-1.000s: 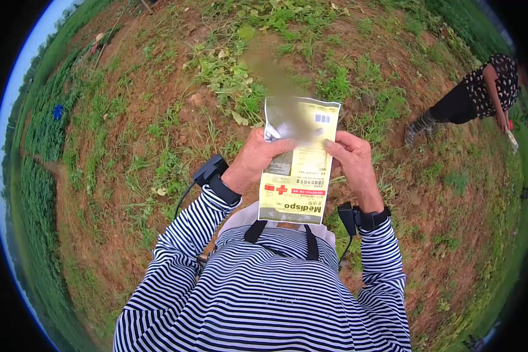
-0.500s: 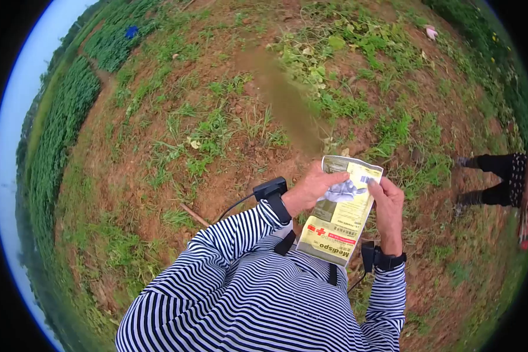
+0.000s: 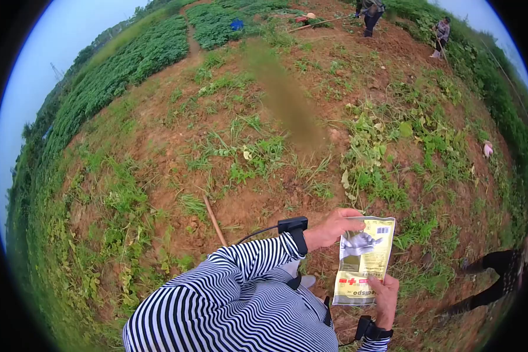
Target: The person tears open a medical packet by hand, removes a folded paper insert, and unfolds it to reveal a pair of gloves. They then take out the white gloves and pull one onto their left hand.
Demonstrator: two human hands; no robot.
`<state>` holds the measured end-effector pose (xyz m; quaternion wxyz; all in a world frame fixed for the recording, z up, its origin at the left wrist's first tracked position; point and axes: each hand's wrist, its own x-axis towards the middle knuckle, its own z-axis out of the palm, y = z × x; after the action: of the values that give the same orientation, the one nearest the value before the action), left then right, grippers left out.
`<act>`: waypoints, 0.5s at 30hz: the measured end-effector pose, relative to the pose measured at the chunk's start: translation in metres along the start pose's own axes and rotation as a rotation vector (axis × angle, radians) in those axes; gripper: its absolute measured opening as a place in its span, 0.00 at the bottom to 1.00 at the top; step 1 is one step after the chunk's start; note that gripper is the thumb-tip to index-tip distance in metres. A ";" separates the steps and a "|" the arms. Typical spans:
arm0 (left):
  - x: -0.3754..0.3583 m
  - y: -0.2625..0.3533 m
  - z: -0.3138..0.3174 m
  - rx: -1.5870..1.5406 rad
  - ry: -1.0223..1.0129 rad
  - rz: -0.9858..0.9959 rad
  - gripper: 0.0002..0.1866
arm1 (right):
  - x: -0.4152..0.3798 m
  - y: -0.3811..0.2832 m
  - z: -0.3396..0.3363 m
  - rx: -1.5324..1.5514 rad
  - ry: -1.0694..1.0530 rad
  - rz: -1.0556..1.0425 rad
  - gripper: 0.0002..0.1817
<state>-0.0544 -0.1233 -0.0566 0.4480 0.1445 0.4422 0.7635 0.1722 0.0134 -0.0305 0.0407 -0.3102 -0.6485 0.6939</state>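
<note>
A flat yellow packet (image 3: 364, 263) is held out in front of my body, its print upside down to me. It bears the word Medispo, a red cross, a barcode and a picture of hands. My left hand (image 3: 333, 227) pinches its upper left corner, thumb lying over the front. Lower down, my right hand (image 3: 385, 293) grips the right edge near the printed name. Each wrist wears a dark strap with a small black box (image 3: 292, 225), and a cable runs from the left one.
A wooden pole (image 3: 215, 220) lies on reddish soil (image 3: 176, 170) among weeds. At right stands a nearby person in dark trousers (image 3: 496, 262). Two people (image 3: 372, 17) are far off at the top right. Green crop rows (image 3: 123, 70) fill the upper left. A pink item (image 3: 488, 149) lies at right.
My right hand has shifted from the packet's upper right corner to its lower right edge. My view has tilted up and turned, bringing distant people into sight; the packet appears lower and further right.
</note>
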 end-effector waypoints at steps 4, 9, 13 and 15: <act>-0.008 0.014 -0.001 0.054 0.070 0.047 0.11 | 0.004 -0.012 -0.015 -0.024 -0.017 -0.069 0.11; 0.003 0.009 -0.019 -0.235 0.200 0.150 0.09 | 0.010 -0.004 -0.020 0.251 0.013 -0.074 0.10; -0.007 0.015 -0.013 -0.220 0.084 -0.015 0.12 | 0.010 -0.002 -0.036 0.254 0.170 -0.201 0.10; -0.012 0.026 -0.012 -0.105 -0.038 -0.102 0.14 | 0.013 -0.005 -0.050 0.232 0.268 -0.282 0.10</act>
<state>-0.0697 -0.1444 -0.0403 0.5017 0.1127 0.3997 0.7589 0.1844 0.0639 -0.0294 0.2585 -0.2990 -0.5901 0.7040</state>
